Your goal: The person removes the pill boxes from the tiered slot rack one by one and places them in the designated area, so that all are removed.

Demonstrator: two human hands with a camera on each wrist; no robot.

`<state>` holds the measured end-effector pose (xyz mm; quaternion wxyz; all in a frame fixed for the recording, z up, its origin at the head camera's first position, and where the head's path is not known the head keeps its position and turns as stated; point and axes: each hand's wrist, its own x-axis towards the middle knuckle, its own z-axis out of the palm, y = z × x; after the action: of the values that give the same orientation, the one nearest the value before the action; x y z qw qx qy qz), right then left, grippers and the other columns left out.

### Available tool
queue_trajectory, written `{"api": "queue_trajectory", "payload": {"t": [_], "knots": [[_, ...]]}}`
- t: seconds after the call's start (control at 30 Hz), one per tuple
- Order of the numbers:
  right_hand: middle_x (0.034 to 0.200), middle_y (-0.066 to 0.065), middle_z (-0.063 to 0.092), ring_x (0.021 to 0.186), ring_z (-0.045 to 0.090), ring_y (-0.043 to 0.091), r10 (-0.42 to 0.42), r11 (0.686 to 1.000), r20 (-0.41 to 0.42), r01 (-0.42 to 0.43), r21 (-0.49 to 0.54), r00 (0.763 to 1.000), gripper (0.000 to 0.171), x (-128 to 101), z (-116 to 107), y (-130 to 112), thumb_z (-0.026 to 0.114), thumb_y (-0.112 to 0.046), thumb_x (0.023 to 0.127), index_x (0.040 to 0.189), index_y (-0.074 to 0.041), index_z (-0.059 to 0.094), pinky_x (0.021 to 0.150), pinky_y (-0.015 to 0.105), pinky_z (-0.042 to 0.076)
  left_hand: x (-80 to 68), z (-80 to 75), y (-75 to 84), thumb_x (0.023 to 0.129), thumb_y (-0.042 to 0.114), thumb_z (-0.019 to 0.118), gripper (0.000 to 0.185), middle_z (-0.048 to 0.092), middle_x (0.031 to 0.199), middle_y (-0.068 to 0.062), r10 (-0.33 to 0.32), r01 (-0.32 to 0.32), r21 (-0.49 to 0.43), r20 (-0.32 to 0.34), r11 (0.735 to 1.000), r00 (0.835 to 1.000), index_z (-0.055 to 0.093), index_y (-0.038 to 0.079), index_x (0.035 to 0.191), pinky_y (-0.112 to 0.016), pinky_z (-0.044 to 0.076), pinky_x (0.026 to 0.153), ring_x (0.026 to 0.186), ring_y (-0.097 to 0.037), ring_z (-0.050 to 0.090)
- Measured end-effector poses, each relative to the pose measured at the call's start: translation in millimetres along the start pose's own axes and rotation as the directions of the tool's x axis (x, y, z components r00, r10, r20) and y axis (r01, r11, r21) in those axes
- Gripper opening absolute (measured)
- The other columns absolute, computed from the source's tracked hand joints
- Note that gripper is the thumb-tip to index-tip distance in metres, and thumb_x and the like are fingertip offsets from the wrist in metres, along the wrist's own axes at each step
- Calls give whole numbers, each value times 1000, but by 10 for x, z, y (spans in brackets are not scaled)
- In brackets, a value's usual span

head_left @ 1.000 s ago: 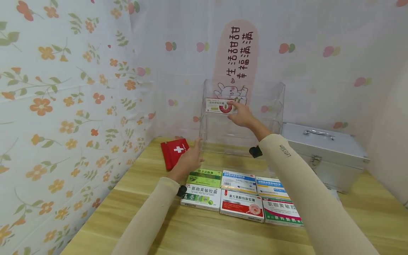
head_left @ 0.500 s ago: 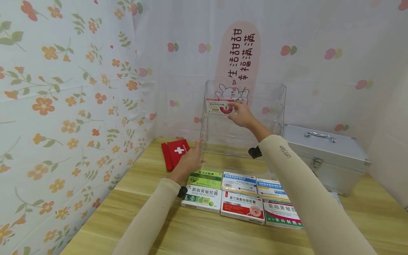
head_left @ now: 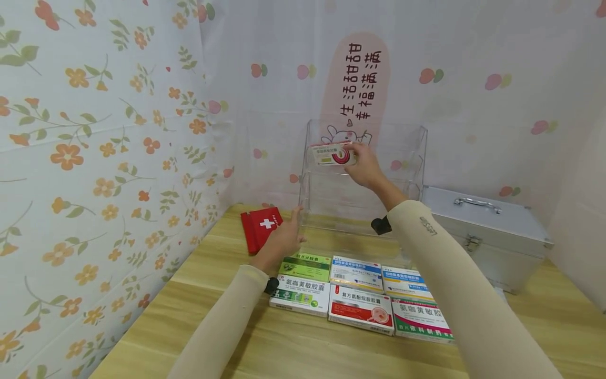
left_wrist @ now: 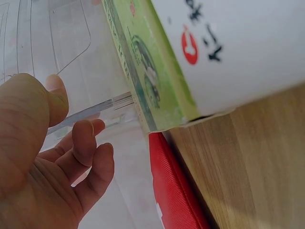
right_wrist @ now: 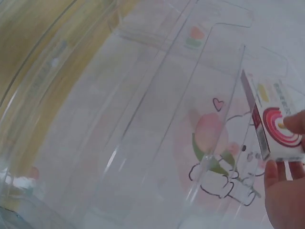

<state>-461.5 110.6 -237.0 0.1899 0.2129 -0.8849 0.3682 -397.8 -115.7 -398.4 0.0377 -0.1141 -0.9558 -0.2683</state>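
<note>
My right hand [head_left: 363,167] holds a small white medicine box with a red ring [head_left: 332,155] up at the top tier of a clear acrylic tiered rack [head_left: 411,158]. In the right wrist view the box [right_wrist: 274,121] is pinched by the fingertips [right_wrist: 295,123] just over the rack's top shelf edge. My left hand [head_left: 283,238] rests against the rack's lower left corner, fingers relaxed; the left wrist view shows the fingers [left_wrist: 88,143] touching the clear panel [left_wrist: 71,38]. Several medicine boxes [head_left: 360,308] lie in rows on the wooden table [head_left: 293,347] before the rack.
A red first-aid pouch [head_left: 259,225] lies left of the rack. A silver metal case [head_left: 483,231] stands to its right. Floral curtains close in the left and back. A green-sided box [left_wrist: 152,71] fills the left wrist view.
My right hand has lifted the ringed box a little higher and to the right, up to the rack's top tier. The left hand has stayed at the rack's corner.
</note>
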Motion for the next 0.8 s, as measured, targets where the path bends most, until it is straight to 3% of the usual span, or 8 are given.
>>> {"api": "queue_trajectory", "payload": {"t": [0.3, 0.53, 0.8], "knots": [[135, 17, 48, 116, 51, 34, 17, 998, -186, -4, 70, 982, 38, -101, -108, -35, 59, 6, 89, 127, 3, 60, 99, 43, 48, 4, 15, 21, 91, 20, 73, 95, 57, 69, -9, 12, -12, 23, 0, 1000, 1000, 2, 32, 153, -30, 49, 49, 52, -23, 55], [123, 20, 52, 112, 58, 35, 12, 995, -229, 12, 103, 973, 36, -243, -185, 51, 61, 4, 90, 127, 3, 61, 98, 43, 49, -19, 1, 29, 91, 19, 73, 93, 56, 68, -9, 22, -21, 22, -5, 1000, 1000, 4, 28, 153, -31, 49, 49, 52, -24, 55], [133, 18, 51, 116, 60, 34, 60, 981, -239, -12, 196, 969, 42, -463, -232, 167, 63, 1, 92, 132, 2, 55, 95, 42, 51, -43, -14, 33, 91, 19, 73, 94, 56, 70, -10, 1, -1, 15, -4, 1000, 1000, 4, 31, 153, -31, 49, 50, 55, -24, 56]]}}
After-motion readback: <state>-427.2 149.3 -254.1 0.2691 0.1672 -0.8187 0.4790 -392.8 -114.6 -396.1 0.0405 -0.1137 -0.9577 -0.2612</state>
